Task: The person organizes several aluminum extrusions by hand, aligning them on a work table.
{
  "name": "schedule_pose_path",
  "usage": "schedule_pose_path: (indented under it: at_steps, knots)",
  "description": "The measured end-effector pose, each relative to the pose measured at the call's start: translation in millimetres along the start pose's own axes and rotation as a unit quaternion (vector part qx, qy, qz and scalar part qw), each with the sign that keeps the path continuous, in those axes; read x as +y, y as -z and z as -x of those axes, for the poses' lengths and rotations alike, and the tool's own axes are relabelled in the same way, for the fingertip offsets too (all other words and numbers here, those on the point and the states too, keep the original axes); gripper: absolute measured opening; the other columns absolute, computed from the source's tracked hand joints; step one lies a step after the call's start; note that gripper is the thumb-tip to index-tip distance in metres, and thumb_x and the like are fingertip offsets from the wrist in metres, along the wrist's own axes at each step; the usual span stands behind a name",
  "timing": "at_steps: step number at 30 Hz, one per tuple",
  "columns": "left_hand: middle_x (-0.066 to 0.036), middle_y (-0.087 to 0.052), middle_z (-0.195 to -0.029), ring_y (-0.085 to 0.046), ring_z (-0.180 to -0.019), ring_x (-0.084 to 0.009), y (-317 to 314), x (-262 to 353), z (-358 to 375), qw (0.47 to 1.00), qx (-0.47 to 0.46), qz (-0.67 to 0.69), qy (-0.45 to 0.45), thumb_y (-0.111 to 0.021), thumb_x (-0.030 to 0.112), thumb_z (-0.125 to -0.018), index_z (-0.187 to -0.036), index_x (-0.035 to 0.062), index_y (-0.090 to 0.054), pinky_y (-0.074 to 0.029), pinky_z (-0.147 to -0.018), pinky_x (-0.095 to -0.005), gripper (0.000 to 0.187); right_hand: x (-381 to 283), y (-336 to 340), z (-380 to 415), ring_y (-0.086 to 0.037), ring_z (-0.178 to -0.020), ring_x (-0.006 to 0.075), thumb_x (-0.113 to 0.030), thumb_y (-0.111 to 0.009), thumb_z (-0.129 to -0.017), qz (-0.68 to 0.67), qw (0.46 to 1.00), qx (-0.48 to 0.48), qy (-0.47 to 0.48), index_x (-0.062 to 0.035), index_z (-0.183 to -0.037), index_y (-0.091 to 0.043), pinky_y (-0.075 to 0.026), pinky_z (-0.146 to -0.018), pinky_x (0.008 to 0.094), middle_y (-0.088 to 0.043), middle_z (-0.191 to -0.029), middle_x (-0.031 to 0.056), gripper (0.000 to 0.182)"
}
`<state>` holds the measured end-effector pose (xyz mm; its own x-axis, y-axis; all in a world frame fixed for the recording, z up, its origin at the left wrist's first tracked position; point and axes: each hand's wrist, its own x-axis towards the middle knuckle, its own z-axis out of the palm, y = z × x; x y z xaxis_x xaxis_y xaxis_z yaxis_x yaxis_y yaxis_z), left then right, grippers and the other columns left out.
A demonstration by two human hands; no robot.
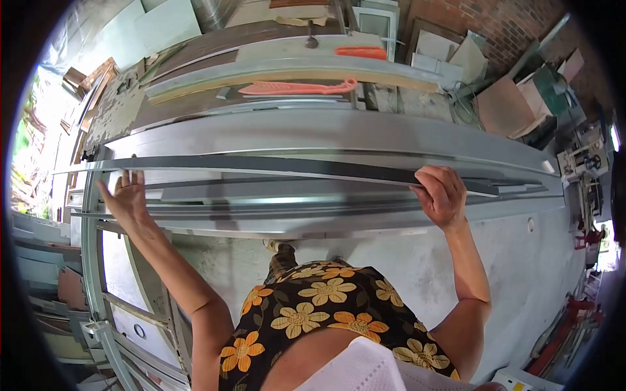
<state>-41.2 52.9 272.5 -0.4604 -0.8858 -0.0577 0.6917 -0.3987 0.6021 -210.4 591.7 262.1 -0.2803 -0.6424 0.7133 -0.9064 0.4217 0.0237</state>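
A long, thin dark grey metal strip runs almost the full width of the view, above the workbench. Near its right end, my right hand grips it, with fingers and thumb closed round the edge. My left hand is at the strip's left part, palm showing and fingers stretched out. The strip crosses in front of those fingers, and one fingertip shows above it. Below lie several more long metal profiles on the pale grey bench.
Behind the bench are a pink-orange plastic piece, an orange-red piece and long boards. A metal rack frame stands at the left. Leaning panels fill the back right, with machinery at the right.
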Motion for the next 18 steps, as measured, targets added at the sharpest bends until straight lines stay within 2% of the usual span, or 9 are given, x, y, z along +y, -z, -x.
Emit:
schedule_pose_path:
  at_steps: [1,3,4,7,9,11,15,18]
  knots:
    - [-0.027,-0.031,-0.131,-0.039,-0.118,-0.0435,11,-9,10,0.999,-0.008,0.0,0.034,-0.052,0.037,-0.087,-0.133,-0.0085,-0.012,-0.036,-0.097,-0.0533,0.075,3,11,23,-0.057,-0.076,0.0239,-0.011,-0.071,-0.068,0.009,0.999,-0.012,-0.031,-0.0079,-0.1,-0.056,-0.044,-0.061,0.0327,-0.057,-0.094,0.0054,0.036]
    - [-0.023,-0.042,-0.123,-0.042,-0.116,-0.0404,30,-35,27,0.992,-0.098,-0.058,0.062,-0.051,0.029,-0.089,-0.123,-0.0091,-0.031,-0.042,-0.092,-0.0474,0.054,8,34,66,-0.056,-0.081,0.0244,-0.01,-0.071,-0.066,0.018,0.996,-0.035,-0.083,-0.0092,-0.102,-0.058,-0.044,-0.065,0.0343,-0.056,-0.098,0.0048,0.038]
    - [-0.021,-0.046,-0.12,-0.045,-0.114,-0.038,37,-51,36,0.989,-0.106,-0.063,0.083,-0.051,0.026,-0.089,-0.12,-0.0079,-0.036,-0.045,-0.087,-0.0433,0.048,10,44,96,-0.054,-0.091,0.0263,-0.004,-0.07,-0.065,0.019,0.986,-0.063,-0.155,-0.0095,-0.104,-0.06,-0.043,-0.076,0.0374,-0.054,-0.102,0.0056,0.041]
    - [-0.017,-0.054,-0.109,-0.054,-0.105,-0.0311,21,-87,85,0.979,-0.123,-0.117,0.109,-0.054,0.02,-0.088,-0.112,-0.003,-0.047,-0.052,-0.072,-0.0351,0.034,16,71,147,-0.051,-0.097,0.0284,0.001,-0.066,-0.065,0.053,0.964,-0.088,-0.246,-0.0077,-0.106,-0.06,-0.04,-0.085,0.0389,-0.054,-0.104,0.0079,0.042]
    - [-0.014,-0.056,-0.112,-0.054,-0.104,-0.0216,-13,-105,142,0.975,-0.134,-0.116,0.134,-0.054,0.019,-0.089,-0.103,0.003,-0.055,-0.048,-0.068,-0.0283,0.021,18,84,183,-0.049,-0.102,0.0297,0.003,-0.063,-0.066,0.061,0.943,-0.076,-0.318,-0.0069,-0.106,-0.06,-0.037,-0.089,0.0388,-0.053,-0.107,0.01,0.042]
    - [-0.012,-0.059,-0.106,-0.058,-0.094,-0.0199,-9,-126,163,0.959,-0.215,-0.102,0.155,-0.055,0.017,-0.088,-0.098,0.0052,-0.056,-0.05,-0.068,-0.0287,0.015,17,100,202,-0.048,-0.105,0.0304,0.002,-0.063,-0.066,0.094,0.933,-0.069,-0.34,-0.0076,-0.107,-0.059,-0.036,-0.091,0.0387,-0.052,-0.112,0.0105,0.042]
    - [-0.011,-0.063,-0.097,-0.059,-0.067,-0.0125,-32,-156,211,0.948,-0.247,-0.089,0.179,-0.057,0.013,-0.086,-0.091,0.0089,-0.06,-0.052,-0.068,-0.029,0.007,-2,109,206,-0.046,-0.108,0.0307,-0.009,-0.065,-0.066,0.171,0.914,-0.057,-0.362,-0.0096,-0.112,-0.057,-0.033,-0.092,0.0421,-0.05,-0.118,0.0092,0.047]
    - [-0.012,-0.063,-0.1,-0.059,-0.07,-0.0116,-43,-175,239,0.937,-0.257,-0.096,0.217,-0.059,0.012,-0.085,-0.084,0.0098,-0.057,-0.053,-0.067,-0.0277,0.003,-17,113,209,-0.045,-0.109,0.0305,-0.018,-0.065,-0.068,0.216,0.908,-0.045,-0.357,-0.0111,-0.114,-0.056,-0.033,-0.092,0.0433,-0.05,-0.119,0.0083,0.047]
